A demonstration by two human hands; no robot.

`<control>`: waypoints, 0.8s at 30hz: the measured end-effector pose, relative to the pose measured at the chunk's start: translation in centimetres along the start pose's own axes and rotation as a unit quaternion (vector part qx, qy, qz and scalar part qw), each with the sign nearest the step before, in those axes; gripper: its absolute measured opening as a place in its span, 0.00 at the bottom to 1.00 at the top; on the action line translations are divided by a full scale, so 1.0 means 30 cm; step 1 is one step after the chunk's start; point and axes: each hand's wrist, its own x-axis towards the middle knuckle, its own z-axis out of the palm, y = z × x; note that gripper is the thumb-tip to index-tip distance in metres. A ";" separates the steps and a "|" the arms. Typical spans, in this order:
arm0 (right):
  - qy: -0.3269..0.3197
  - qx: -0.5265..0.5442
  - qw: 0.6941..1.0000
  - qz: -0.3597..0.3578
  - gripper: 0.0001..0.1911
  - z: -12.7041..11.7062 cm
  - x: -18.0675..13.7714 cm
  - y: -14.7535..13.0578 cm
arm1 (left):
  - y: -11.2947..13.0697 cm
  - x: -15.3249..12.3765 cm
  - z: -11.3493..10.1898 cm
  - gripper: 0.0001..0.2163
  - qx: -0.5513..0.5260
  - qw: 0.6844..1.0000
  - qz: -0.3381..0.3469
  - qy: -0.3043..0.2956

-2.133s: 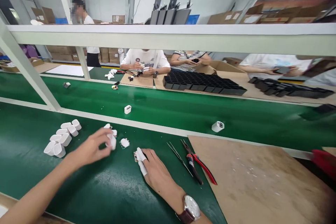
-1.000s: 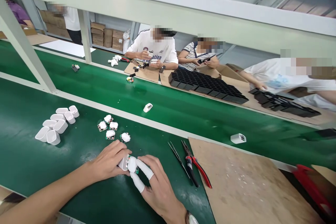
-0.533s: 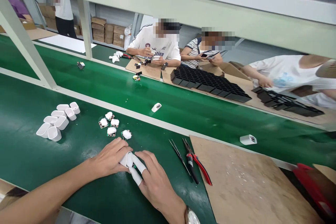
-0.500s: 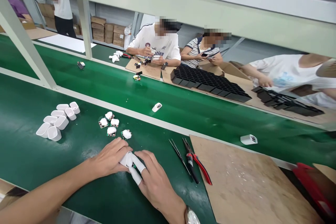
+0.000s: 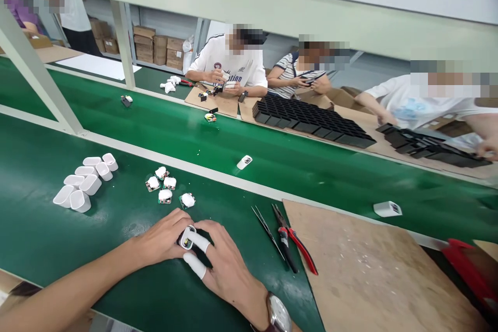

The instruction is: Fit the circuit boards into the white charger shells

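My left hand (image 5: 169, 236) is closed around a small white plastic housing (image 5: 188, 237), its open end turned up toward me. A green circuit board with small parts shows inside the opening. My right hand (image 5: 221, 259) wears white finger cots on its thumb and index finger. That index fingertip rests at the housing's opening, while the thumb is spread apart just below it. Beyond my hands lie several circuit boards topped with white pieces (image 5: 165, 195). To the left stand several white housings (image 5: 80, 201), their open ends up.
Tweezers (image 5: 268, 231) and red-black pliers (image 5: 290, 238) lie right of my hands, beside a cardboard sheet (image 5: 361, 264). On the green conveyor belt (image 5: 167, 129) are white housings (image 5: 388, 209) and small boards. Across it, co-workers sit by black trays (image 5: 311, 122). A metal post (image 5: 42, 67) stands left.
The circuit board inside the held housing has come into view. My right thumb has moved away from the housing. Pieces on the conveyor belt have shifted to the right.
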 end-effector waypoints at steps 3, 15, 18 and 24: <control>-0.003 -0.013 1.000 -0.011 0.14 0.004 0.003 -0.003 | 0.007 0.002 -0.012 0.14 -0.016 1.000 -0.006 -0.014; 0.002 -0.012 1.000 -0.024 0.10 0.020 0.024 0.030 | 0.039 0.013 -0.049 0.14 -0.025 0.999 0.004 -0.039; -0.010 -0.004 1.000 -0.019 0.09 0.004 0.029 0.033 | 0.042 0.016 -0.056 0.14 -0.013 0.999 0.008 -0.042; -0.095 -0.115 0.988 -0.044 0.08 -0.031 0.087 0.032 | 0.049 -0.011 -0.082 0.36 -0.059 0.994 -0.087 -0.037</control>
